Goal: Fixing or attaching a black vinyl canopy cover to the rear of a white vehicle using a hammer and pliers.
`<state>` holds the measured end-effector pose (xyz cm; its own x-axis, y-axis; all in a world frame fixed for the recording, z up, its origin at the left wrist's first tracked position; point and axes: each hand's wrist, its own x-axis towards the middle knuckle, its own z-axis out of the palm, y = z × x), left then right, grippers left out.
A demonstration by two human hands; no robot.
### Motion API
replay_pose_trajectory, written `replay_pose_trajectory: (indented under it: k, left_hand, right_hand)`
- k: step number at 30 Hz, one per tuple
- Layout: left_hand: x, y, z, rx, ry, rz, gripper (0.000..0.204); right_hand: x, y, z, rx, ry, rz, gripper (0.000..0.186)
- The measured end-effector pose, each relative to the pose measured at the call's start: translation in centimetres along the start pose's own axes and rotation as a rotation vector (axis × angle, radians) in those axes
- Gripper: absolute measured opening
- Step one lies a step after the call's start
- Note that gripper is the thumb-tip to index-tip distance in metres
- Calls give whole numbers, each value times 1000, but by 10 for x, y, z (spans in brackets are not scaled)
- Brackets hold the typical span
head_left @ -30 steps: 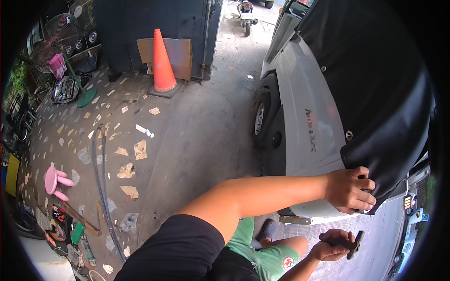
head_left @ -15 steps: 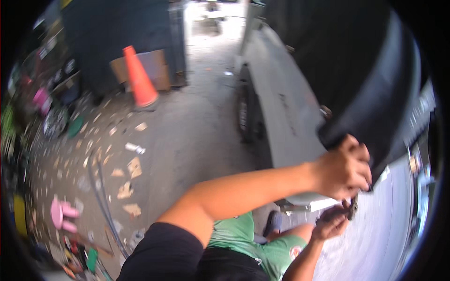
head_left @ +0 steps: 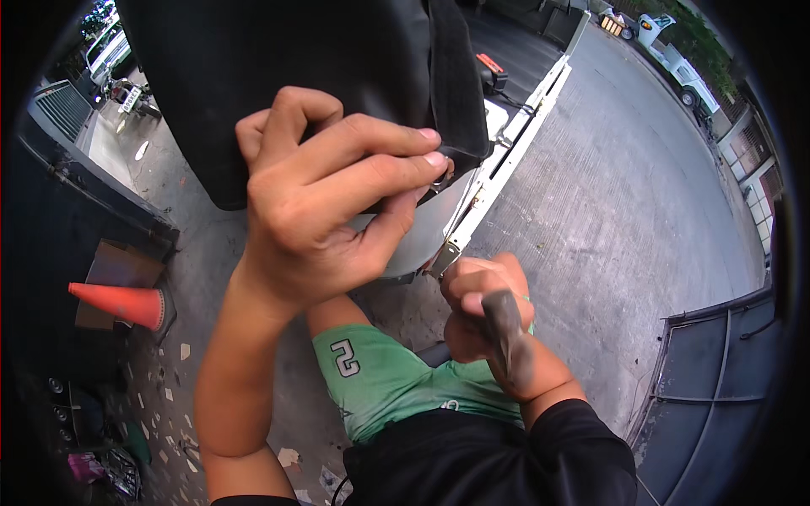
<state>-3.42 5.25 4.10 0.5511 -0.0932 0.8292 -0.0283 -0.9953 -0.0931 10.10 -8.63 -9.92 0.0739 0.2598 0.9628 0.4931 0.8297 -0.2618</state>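
My left hand is closed in a pinch at the lower corner of a large black leather-like panel. Between its fingertips and thumb shows a small metal piece, partly hidden, whose kind I cannot make out. Lower and to the right, my right hand is closed in a fist round a dark, worn tool. The tool is smeared by motion, and its kind does not show. That fist is close to the end of a white metal rail along the vehicle-like body's edge.
An orange traffic cone lies sideways in view by cardboard at left. Scraps litter the floor near it. A dark metal gate stands at right, beside the concrete pavement. A white vehicle is at far right.
My view has swung right, so the black panel and rail now sit in the middle. My left hand is at the panel's corner; my right hand's tool now points back toward me.
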Motion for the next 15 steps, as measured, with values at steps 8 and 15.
replay_pose_trajectory:
  k: [8, 15]
  left_hand:
    - [1, -4, -4, 16, -51, 53, 27]
    - [5, -9, -7, 29, -103, 97, 25]
  right_hand:
    - [13, 8, -15, -306, -189, -59, 30]
    - [33, 27, -29, -224, -233, -527, 17]
